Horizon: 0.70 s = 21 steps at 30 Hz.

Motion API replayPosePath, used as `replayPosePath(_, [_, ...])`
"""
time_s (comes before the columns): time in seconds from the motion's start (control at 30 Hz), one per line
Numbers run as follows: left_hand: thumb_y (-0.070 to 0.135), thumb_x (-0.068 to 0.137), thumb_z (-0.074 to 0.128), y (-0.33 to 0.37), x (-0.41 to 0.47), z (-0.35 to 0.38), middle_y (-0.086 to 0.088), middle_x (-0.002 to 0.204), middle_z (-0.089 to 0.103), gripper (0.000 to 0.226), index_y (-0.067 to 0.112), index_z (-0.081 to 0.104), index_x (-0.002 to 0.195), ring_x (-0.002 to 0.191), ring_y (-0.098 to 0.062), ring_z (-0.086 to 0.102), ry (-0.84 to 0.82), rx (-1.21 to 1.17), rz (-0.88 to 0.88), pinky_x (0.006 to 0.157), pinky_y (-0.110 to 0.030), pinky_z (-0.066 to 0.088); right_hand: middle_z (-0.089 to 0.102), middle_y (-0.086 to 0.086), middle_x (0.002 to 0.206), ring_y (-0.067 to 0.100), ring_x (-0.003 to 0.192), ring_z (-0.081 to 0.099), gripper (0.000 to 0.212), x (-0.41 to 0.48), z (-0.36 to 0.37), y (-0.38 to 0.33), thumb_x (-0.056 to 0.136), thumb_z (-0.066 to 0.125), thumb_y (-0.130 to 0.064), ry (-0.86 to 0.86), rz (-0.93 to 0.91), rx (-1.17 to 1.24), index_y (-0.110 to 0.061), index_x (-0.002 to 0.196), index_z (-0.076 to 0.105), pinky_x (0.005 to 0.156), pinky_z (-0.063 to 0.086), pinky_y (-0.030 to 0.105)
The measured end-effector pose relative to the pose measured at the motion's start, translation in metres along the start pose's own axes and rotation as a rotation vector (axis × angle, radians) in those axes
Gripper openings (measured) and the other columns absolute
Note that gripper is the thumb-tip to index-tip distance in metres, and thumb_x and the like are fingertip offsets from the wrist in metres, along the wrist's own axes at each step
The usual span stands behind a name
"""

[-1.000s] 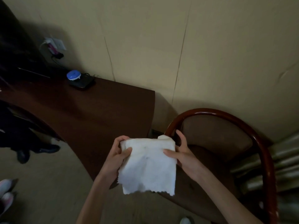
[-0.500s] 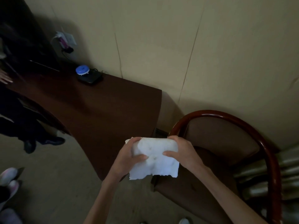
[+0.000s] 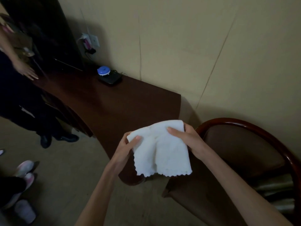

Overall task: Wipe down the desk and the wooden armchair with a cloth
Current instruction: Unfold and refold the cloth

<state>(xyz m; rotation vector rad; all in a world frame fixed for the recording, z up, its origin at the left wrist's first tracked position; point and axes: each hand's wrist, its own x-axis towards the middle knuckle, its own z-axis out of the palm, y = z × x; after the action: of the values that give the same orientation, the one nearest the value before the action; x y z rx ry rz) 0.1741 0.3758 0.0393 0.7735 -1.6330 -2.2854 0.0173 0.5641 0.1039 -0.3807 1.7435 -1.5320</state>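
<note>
While left hand (image 3: 126, 145) and right hand (image 3: 189, 141) pinch its top, the cloth (image 3: 162, 154) hangs below.

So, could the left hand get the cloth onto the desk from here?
Probably yes: the left hand grips the cloth over the near end of the desk, with bare wood beneath.

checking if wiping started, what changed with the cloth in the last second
The left hand and right hand kept their grip on the cloth, bunched it short, then let it hang again, now over the desk corner. The armchair and the blue lid on the desk stayed put.
</note>
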Motion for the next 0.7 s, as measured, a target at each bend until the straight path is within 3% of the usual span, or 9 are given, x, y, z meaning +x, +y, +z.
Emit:
replayPosePath(0.03, [0.059,0.07,0.077,-0.006,0.001,-0.004,-0.007,0.128,0.063,0.073,0.02,0.054,0.128,0.115,-0.027,0.061,-0.072,-0.068,-0.039,0.097,-0.047,0.049,0.075,0.0,0.105,0.017,0.095,0.072,0.044,0.004,0.005,-0.001,0.075,0.08,-0.037,0.01,0.039,0.045,-0.024,0.114,0.065,0.086,0.058,0.04])
replayPosePath(0.1, [0.051,0.086,0.066,-0.016,-0.001,-0.006,-0.011,0.137,0.058,0.066,0.016,0.046,0.139,0.124,-0.031,0.057,-0.212,-0.1,-0.078,0.1,-0.049,0.047,0.075,0.003,0.107,0.021,0.098,0.072,0.052,0.01,0.01,-0.002,0.074,0.08,-0.04,0.019,0.126,0.122,-0.021,0.12,0.063,0.092,0.055,0.046])
replayPosePath(0.2, [0.041,0.085,0.071,-0.02,-0.003,-0.002,-0.011,0.13,0.063,0.055,0.016,0.057,0.132,0.118,-0.031,0.061,-0.192,-0.154,-0.173,0.088,-0.04,0.055,0.071,0.007,0.116,0.026,0.107,0.068,0.055,0.015,0.006,0.003,0.075,0.077,-0.044,-0.075,0.271,0.285,-0.018,0.123,0.063,0.097,0.051,0.047])
replayPosePath(0.3, [0.04,0.073,0.082,-0.019,0.003,0.001,-0.014,0.12,0.069,0.045,0.02,0.072,0.113,0.109,-0.034,0.066,-0.049,-0.323,-0.303,0.083,-0.044,0.056,0.066,0.009,0.126,0.027,0.116,0.063,0.054,0.018,0.001,0.023,0.082,0.073,-0.037,-0.231,0.345,0.37,-0.018,0.13,0.059,0.098,0.049,0.047])
replayPosePath(0.47, [0.038,0.077,0.08,-0.022,0.017,-0.006,-0.019,0.13,0.061,0.061,0.01,0.062,0.128,0.119,-0.037,0.06,-0.073,-0.481,-0.431,0.092,-0.046,0.052,0.071,0.011,0.115,0.029,0.103,0.07,0.071,0.031,0.0,0.038,0.071,0.083,-0.013,-0.239,0.465,0.323,-0.024,0.133,0.049,0.074,0.059,0.04])
replayPosePath(0.6, [0.037,0.081,0.078,-0.03,0.024,-0.003,-0.019,0.131,0.061,0.061,0.008,0.059,0.131,0.121,-0.033,0.059,-0.118,-0.403,-0.491,0.093,-0.039,0.052,0.069,0.014,0.119,0.03,0.108,0.067,0.055,0.047,-0.001,0.034,0.083,0.073,-0.007,-0.226,0.446,0.297,-0.018,0.132,0.051,0.089,0.056,0.042])
replayPosePath(0.67, [0.037,0.067,0.088,-0.031,0.032,-0.002,-0.017,0.12,0.068,0.074,0.007,0.058,0.129,0.111,-0.03,0.066,-0.056,-0.281,-0.454,0.082,-0.034,0.057,0.069,0.015,0.119,0.03,0.109,0.066,0.047,0.052,-0.007,0.03,0.086,0.069,-0.009,-0.242,0.444,0.268,-0.012,0.131,0.055,0.09,0.055,0.04])
replayPosePath(0.7, [0.039,0.059,0.091,-0.03,0.035,0.0,-0.015,0.11,0.073,0.079,0.007,0.059,0.124,0.101,-0.028,0.071,0.005,-0.196,-0.434,0.072,-0.03,0.058,0.069,0.016,0.116,0.029,0.104,0.068,0.046,0.055,-0.01,0.028,0.086,0.069,-0.01,-0.242,0.454,0.252,-0.008,0.13,0.056,0.082,0.058,0.037])
